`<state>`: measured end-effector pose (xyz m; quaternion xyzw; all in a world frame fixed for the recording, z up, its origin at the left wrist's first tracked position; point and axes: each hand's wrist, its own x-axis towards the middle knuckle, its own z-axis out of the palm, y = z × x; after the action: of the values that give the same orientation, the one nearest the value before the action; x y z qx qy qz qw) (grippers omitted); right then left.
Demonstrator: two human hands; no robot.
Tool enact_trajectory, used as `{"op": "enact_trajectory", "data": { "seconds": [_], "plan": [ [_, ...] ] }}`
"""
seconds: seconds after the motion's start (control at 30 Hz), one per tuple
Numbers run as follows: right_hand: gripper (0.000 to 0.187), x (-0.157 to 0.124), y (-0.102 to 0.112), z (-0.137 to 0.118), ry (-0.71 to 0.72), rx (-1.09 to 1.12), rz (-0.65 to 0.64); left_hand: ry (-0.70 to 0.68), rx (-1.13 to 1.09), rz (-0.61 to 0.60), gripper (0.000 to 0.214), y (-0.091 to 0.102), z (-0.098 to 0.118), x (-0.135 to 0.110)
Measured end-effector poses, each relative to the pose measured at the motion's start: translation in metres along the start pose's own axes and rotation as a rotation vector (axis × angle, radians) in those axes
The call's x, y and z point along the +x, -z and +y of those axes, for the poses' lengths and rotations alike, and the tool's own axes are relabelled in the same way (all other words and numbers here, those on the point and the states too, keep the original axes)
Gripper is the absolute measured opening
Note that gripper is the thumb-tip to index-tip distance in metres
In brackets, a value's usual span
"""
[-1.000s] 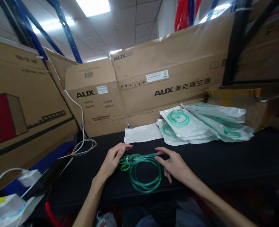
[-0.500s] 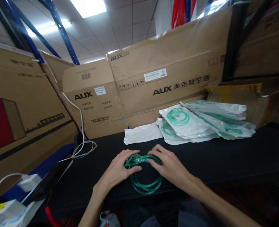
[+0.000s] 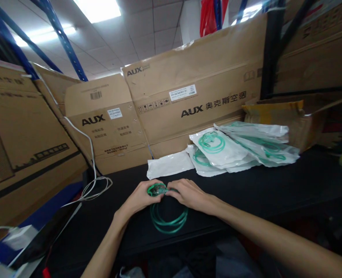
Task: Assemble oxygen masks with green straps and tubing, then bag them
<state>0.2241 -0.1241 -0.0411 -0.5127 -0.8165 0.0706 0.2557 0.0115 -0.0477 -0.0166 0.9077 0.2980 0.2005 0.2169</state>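
My left hand point(image 3: 140, 197) curves around a clear green breathing mask point(image 3: 157, 189), holding it just above the black tabletop. A loose coil of green tubing point(image 3: 169, 227) hangs below the mask, between and in front of my hands. At the mask's right end, the fingers of my right hand point(image 3: 188, 195) are closed on the tubing near its joint with the mask. The fingers partly cover that joint. Behind my hands lie several white pouches point(image 3: 231, 154) with clear fronts, and green coiled tubing shows inside them.
A flat white pouch point(image 3: 171, 164) lies left of the pile. Large cardboard boxes point(image 3: 159, 127) wall the back of the black table point(image 3: 124, 227). On the left are a looped white cable point(image 3: 97, 189) and a white plug point(image 3: 21, 236). An open carton point(image 3: 275, 112) stands back right.
My right hand has moved left, and its fingers have closed on the tubing beside the mask. The left hand has turned the mask a little upward. The whole view has shifted slightly.
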Motion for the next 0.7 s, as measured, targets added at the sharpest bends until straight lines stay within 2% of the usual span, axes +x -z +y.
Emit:
{"op": "enact_trajectory", "data": {
  "seconds": [0.4,0.57,0.7],
  "plan": [
    [0.032,0.0014,-0.0041,0.0003,-0.064,0.046,-0.02,-0.057,-0.015,0.06,0.029,-0.0005,-0.005,-0.0084],
    [0.029,0.0008,-0.0054,-0.0033,-0.079,0.031,-0.003,0.0,-0.02,0.034,0.032,0.0028,-0.007,-0.0077],
    [0.028,-0.0002,-0.0042,-0.0062,-0.066,0.026,0.0,0.064,-0.051,-0.037,0.035,0.0071,-0.0114,-0.0061]
  ]
}}
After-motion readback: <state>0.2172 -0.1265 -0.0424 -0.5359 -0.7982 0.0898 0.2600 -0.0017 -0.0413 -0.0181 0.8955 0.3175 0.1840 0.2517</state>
